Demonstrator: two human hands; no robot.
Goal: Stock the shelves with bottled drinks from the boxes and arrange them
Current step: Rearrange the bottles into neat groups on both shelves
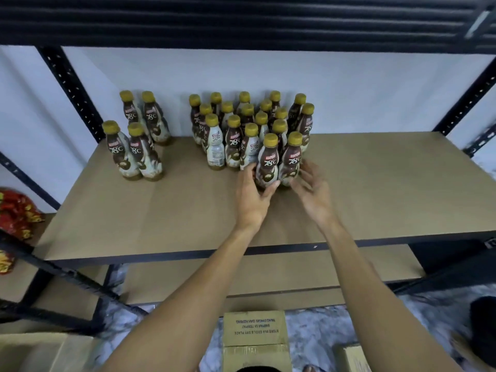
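Two brown-and-cream coffee bottles with gold caps stand side by side at the front of a cluster of several like bottles [243,124] on the tan shelf board [161,210]. My left hand [253,194] curls round the lower part of the left front bottle [267,163], thumb on its near side. My right hand [311,186] is beside the right front bottle [291,161], fingers loosely spread near its base; whether they touch it I cannot tell. A separate group of several bottles [135,135] stands at the shelf's back left.
Black perforated uprights [69,89] frame the shelf, with a dark shelf overhead. A lower tan board [268,275] lies beneath. On the floor stand an open cardboard box [255,342], another box at the left [40,353] and one at the right [351,358]. Red snack packets [16,213] sit far left.
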